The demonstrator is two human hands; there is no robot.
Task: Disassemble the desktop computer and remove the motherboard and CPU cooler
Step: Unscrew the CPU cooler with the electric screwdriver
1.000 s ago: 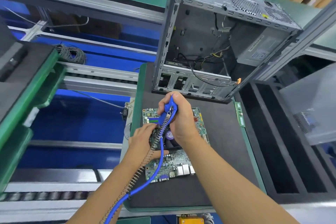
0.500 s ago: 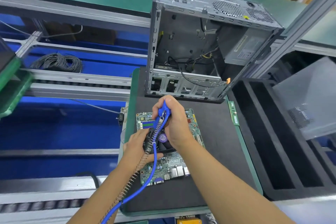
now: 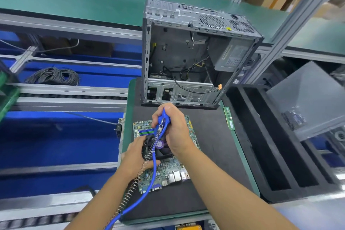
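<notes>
Right hand (image 3: 174, 129): clenched around blue screwdriver (image 3: 164, 117), held over CPU cooler (image 3: 158, 145).
Left hand (image 3: 138, 155): laid on the cooler, bracing it.
Motherboard (image 3: 166, 172): laid flat on tabletop (image 3: 214, 145).

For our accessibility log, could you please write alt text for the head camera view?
A right hand presses a blue powered screwdriver onto the CPU cooler of a motherboard on a black mat, the left hand steadying the cooler. The emptied computer case stands behind.

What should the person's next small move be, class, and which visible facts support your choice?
Probably keep the blue driver upright and run out the cooler screw beneath it. The motherboard already lies on the black mat, out of the case. The right hand grips the driver above the CPU cooler, while the left hand steadies the cooler's edge.
</notes>
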